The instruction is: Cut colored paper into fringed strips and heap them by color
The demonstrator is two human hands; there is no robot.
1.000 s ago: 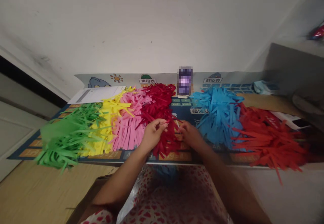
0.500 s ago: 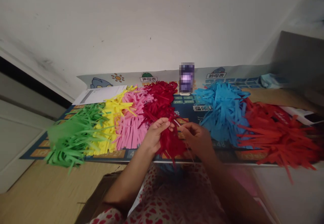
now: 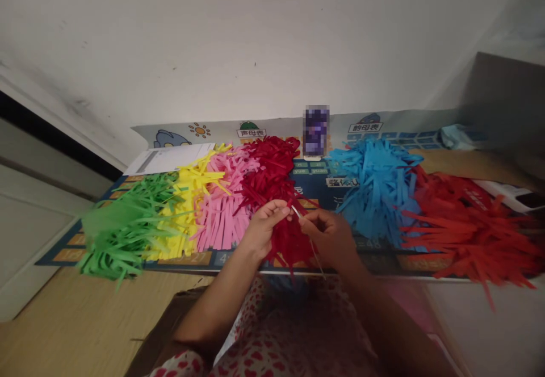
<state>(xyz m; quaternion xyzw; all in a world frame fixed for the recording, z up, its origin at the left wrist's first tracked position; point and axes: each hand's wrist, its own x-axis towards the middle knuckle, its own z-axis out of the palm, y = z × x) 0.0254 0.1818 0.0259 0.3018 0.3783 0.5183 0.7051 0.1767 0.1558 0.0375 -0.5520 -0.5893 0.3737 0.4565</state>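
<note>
Over the front of the table, my left hand is closed, thumb against fingers, on the top of a dark red paper tassel. Its fringe hangs below the fingers onto the table mat. Close beside it my right hand pinches a thin white strip, which spans the small gap between the two hands. A fine pale string trails down below my right hand toward the table edge. What the strip is made of cannot be made out. More dark red fringe lies just behind my hands.
Green, yellow and pink fringe lie to the left, blue and bright red fringe to the right. A pixelated phone stands upright near the wall. A printed sheet sits at back left.
My right hand has shifted slightly left, closer to my left hand, and the white strip shows at a steeper tilt. The fringes lie as before.
</note>
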